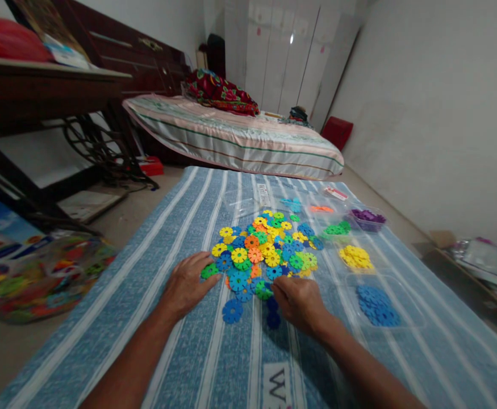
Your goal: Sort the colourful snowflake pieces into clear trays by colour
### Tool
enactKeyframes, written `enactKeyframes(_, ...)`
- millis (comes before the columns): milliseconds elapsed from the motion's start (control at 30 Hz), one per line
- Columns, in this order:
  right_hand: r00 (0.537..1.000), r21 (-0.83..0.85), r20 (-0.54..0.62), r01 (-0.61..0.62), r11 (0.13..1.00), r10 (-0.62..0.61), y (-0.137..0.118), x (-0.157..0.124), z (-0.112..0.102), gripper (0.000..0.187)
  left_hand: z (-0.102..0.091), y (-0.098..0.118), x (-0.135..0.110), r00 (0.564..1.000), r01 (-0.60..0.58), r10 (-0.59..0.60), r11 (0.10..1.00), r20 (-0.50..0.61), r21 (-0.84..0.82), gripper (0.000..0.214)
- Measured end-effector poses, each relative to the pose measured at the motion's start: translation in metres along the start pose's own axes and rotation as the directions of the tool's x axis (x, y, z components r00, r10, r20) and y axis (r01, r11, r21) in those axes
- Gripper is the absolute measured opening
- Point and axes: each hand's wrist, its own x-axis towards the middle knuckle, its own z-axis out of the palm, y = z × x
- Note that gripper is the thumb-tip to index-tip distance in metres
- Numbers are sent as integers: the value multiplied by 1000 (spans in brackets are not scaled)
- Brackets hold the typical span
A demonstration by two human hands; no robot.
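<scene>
A pile of notched plastic building discs (255, 255) in yellow, blue, green and orange lies on the striped cloth. My left hand (188, 285) rests at the pile's left edge, thumb and fingers apart, beside a green disc (209, 271). At the near right edge of the pile, my right hand (298, 301) is closed with its fingertips together; whatever they may hold is hidden. A green disc (262, 290) is just left of its fingertips, and dark blue discs (273, 320) lie below them. One blue disc (232, 311) sits apart, toward me.
Clear plastic boxes on the right hold blue discs (377, 305), yellow discs (356, 257), green discs (337, 228) and purple discs (367, 216). Farther back are orange discs (321, 209) and light blue discs (291, 204). Beyond the cloth-covered table (167, 227) stands a bed (239, 139).
</scene>
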Motion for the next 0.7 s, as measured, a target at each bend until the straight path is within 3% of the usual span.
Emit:
enactKeyframes(100, 997, 125, 10, -76, 989, 75, 8, -6, -16, 30, -1, 1, 0, 1000, -3, 3, 1000, 7, -3, 49)
enactKeyframes(200, 981, 333, 25, -191, 923, 194, 19, -12, -33, 32, -1, 2, 0, 1000, -1, 1, 1000, 8, -8, 48)
enactKeyframes(300, 941, 571, 100, -319, 756, 322, 28, -16, -46, 35, -1, 2, 0, 1000, 1, -1, 1000, 9, -18, 46)
enactKeyframes(400, 886, 696, 207, -431, 574, 414, 31, -16, -51, 40, -1, 1, 0, 1000, 5, -5, 1000, 12, -22, 47)
enactKeyframes(467, 871, 709, 227, -455, 539, 436, 33, -17, -53, 41, -1, 2, 0, 1000, 9, -9, 1000, 19, -18, 48)
enactKeyframes(533, 881, 680, 184, -435, 591, 437, 37, -18, -56, 40, -2, 3, 0, 1000, 9, -9, 1000, 28, -13, 48)
enactKeyframes(600, 902, 567, 92, -396, 722, 422, 49, -23, -63, 38, -3, 4, 0, 999, 6, -5, 1000, 32, -13, 47)
enactKeyframes(700, 904, 164, -20, -418, 893, 427, 77, -35, -80, 34, -3, 5, 0, 1000, 6, -5, 1000, 21, -16, 44)
